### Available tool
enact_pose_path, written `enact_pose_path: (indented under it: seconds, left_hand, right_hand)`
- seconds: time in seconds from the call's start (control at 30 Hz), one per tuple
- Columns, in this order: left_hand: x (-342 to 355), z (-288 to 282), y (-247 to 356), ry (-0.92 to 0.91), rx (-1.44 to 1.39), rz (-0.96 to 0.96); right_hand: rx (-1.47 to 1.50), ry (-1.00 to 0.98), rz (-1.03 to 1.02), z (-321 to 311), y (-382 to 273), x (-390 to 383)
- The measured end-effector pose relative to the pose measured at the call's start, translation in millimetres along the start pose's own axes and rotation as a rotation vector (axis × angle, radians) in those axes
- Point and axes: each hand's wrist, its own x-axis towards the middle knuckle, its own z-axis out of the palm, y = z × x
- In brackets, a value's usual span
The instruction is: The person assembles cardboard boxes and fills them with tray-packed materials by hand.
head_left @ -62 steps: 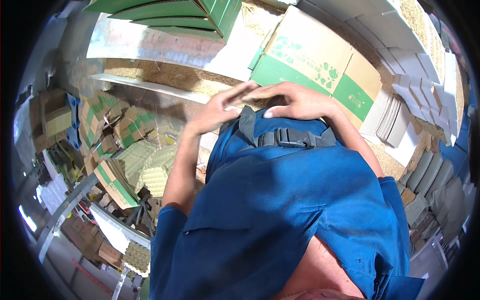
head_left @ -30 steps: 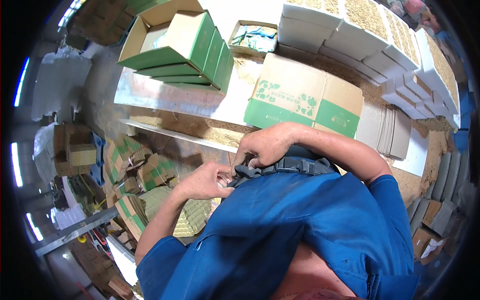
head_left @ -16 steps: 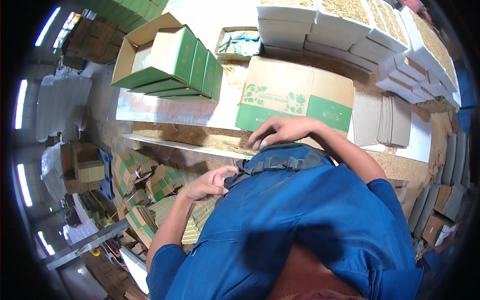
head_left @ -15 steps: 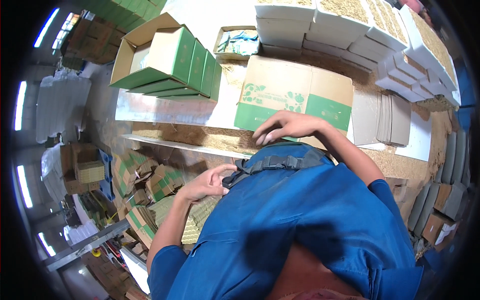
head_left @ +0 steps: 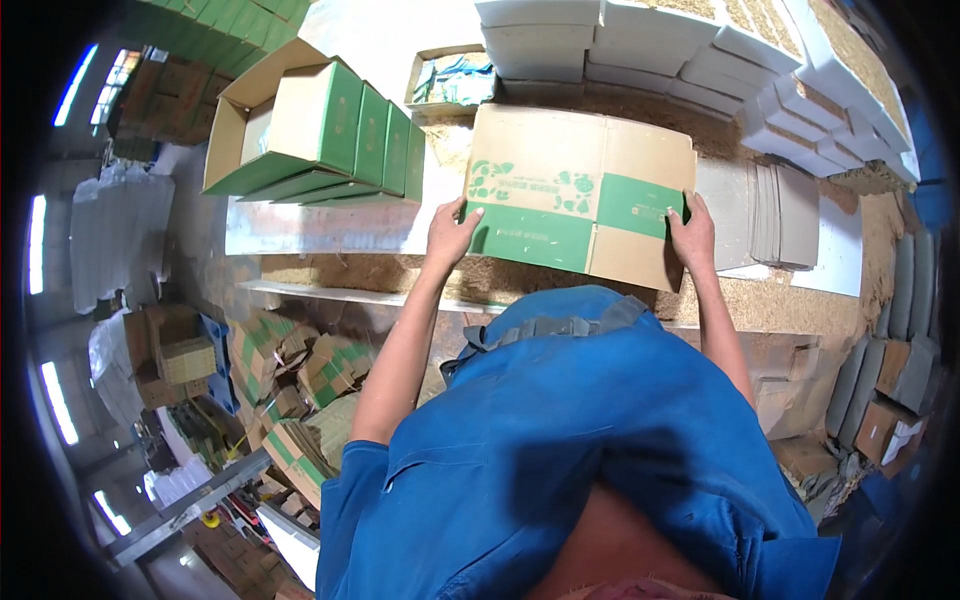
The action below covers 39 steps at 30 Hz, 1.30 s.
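Observation:
A flattened cardboard box (head_left: 540, 155), brown with a green band and green printed pictures, is between my two hands over the bench. My left hand (head_left: 453, 236) grips its left edge, with the thumb on top. On the opposite edge, my right hand (head_left: 693, 235) has its thumb on the face and its fingers along the side. The near edge of the cardboard looks slightly raised; its underside is hidden. Left of it stand several green and brown open cartons (head_left: 330, 130), set close together in a row.
Behind the cardboard is a shallow box (head_left: 452, 80) of blue and white packets. White foam blocks (head_left: 640, 50) are stacked at the far right. Grey sheets (head_left: 782, 215) lie right of the cardboard. Crumpled cartons (head_left: 300, 365) sit on the floor at left.
My hands have moved from the waist strap out to both side edges of the flat cardboard box and taken hold. The cardboard's near edge has lifted a little.

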Motion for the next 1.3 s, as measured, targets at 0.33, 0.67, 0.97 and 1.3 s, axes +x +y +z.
enact_pose_path:
  seconds: [0.33,0.67,0.97,1.3]
  left_hand:
    - [6.2,5.7,1.5,0.22,-0.184,-0.069]
    - [6.5,-55.5,102.5,-0.018,-0.95,0.24]
    - [-8.6,-74.8,131.7,0.013,-0.971,0.219]
    - [-21.1,-119.6,141.8,-0.47,-0.427,0.331]
  right_hand:
    - [0.631,0.554,-0.024,-24.4,-44.4,-18.1]
    - [1.077,0.574,-0.237,-96.8,-64.5,28.0]
    - [0.838,0.51,-0.049,-120.7,-103.8,11.0]
    - [1.226,0.322,0.091,-147.5,-123.3,-20.4]
